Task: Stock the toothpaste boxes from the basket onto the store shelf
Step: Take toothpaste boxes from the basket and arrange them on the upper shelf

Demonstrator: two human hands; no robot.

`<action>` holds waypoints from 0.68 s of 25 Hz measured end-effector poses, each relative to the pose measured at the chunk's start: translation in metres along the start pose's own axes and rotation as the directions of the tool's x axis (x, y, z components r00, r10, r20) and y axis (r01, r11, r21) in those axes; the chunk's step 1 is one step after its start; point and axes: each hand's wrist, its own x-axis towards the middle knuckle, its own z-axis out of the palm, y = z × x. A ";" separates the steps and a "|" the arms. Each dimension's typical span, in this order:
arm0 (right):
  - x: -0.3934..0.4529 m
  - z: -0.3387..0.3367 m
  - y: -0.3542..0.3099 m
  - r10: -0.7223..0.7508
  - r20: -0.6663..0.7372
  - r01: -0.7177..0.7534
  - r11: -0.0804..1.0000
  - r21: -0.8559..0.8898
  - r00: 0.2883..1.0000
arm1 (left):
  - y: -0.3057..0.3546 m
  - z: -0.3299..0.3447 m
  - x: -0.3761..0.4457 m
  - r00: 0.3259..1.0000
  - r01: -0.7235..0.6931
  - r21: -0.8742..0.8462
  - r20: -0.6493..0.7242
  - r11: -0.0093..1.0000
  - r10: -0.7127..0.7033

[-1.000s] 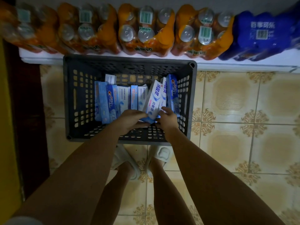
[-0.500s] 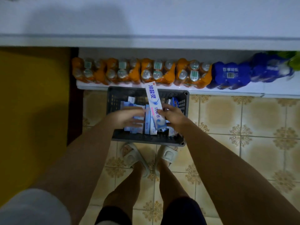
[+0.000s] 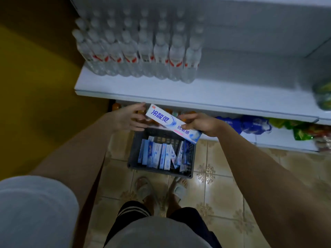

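Right hand (image 3: 201,124) grips a toothpaste box (image 3: 172,123) at its near-right end, fingers curled over the top — box is tilted, far-left end highest, held in the air just below the front edge of the white shelf (image 3: 179,97). Left hand (image 3: 128,118) is released, fingers spread, beside the box's far-left end; can't tell if it touches. Basket (image 3: 132,154) sits on the tile floor directly under the hands, more boxes (image 3: 157,157) standing packed inside it. Shelf: water bottles (image 3: 139,51) fill the left part, set back from the edge. Right of them, bare shelf runs out to a green packet (image 3: 323,93) at the far right — front strip along the edge is open too.
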 end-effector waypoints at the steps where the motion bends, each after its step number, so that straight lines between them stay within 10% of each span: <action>1: -0.014 -0.002 -0.019 -0.016 0.010 0.016 1.000 -0.023 1.000 | 0.010 0.006 -0.013 1.000 -0.008 0.010 0.012 1.000 0.008; 13: -0.140 -0.017 -0.213 -0.364 -0.293 0.347 0.931 -0.110 0.884 | 0.148 -0.003 -0.181 0.908 -0.405 -0.093 0.076 0.909 0.412; 17: -0.184 -0.026 -0.265 -0.365 -0.163 0.359 0.931 -0.069 0.916 | 0.192 -0.012 -0.240 0.839 -0.534 -0.086 0.068 0.841 0.540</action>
